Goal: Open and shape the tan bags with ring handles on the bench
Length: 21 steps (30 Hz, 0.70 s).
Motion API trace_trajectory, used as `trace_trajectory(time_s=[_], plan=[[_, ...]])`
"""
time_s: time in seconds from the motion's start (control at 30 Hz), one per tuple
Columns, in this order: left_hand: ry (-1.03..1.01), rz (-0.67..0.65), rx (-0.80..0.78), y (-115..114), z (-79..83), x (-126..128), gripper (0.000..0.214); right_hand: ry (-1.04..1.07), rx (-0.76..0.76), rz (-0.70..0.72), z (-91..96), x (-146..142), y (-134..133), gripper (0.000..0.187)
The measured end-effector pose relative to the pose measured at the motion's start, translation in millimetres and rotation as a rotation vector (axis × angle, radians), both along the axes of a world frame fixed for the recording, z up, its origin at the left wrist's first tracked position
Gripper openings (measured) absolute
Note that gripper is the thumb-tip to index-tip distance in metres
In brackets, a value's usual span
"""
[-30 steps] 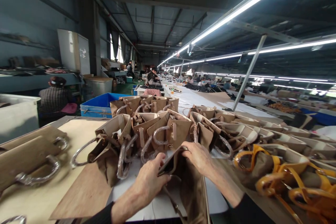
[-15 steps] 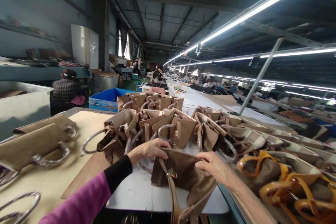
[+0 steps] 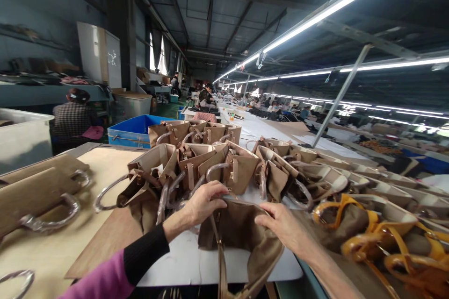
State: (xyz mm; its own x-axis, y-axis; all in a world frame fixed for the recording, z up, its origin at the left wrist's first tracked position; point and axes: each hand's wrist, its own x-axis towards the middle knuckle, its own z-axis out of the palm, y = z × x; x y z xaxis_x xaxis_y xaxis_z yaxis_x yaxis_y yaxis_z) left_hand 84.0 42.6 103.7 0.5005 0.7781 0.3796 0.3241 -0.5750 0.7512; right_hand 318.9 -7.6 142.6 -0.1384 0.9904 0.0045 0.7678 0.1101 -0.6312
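A brown bag lining (image 3: 235, 226) with a zipper along one edge hangs between my hands, over the front of the white table surface (image 3: 175, 266). My left hand (image 3: 206, 198) pinches its top edge near the zipper side, thumb against fingers. On the other side, my right hand (image 3: 278, 222) grips the same top edge, fingers folded over it. The lower part of the piece sags towards me and runs out of view at the bottom. Just beyond my hands stand several brown handbags (image 3: 242, 173) with plastic-wrapped handles.
Bags with yellow straps (image 3: 368, 229) crowd the right side. On the left, brown bags (image 3: 38, 196) lie on a pale sheet (image 3: 108, 163). A blue bin (image 3: 128, 131) stands behind, near a seated person (image 3: 75, 117). A slanted metal post (image 3: 340, 96) rises at right.
The view has shifted slightly to the right. Both hands keep their hold on the brown piece, and my left hand has turned a little at its edge.
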Motion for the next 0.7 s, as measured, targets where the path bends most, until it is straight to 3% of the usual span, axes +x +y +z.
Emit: trace_trajectory(time_s=[0.1,0.3,0.57,0.7], plan=[[0.092,0.033,0.286,-15.7,3.1,8.8,0.019,0.01,-0.007,-0.005,0.8,-4.6,-1.8,0.01],[0.407,0.042,0.621,-25.9,2.0,17.8,0.011,0.027,0.02,-0.059,3.7,-9.3,-9.5,0.02],[0.457,0.078,0.609,-30.2,2.3,36.1,0.006,0.044,0.115,-0.078,-8.5,-9.7,-10.4,0.02],[0.497,0.049,0.57,-30.0,5.9,42.1,0.008,-0.021,0.195,-0.158,-15.4,-10.3,-13.8,0.012]])
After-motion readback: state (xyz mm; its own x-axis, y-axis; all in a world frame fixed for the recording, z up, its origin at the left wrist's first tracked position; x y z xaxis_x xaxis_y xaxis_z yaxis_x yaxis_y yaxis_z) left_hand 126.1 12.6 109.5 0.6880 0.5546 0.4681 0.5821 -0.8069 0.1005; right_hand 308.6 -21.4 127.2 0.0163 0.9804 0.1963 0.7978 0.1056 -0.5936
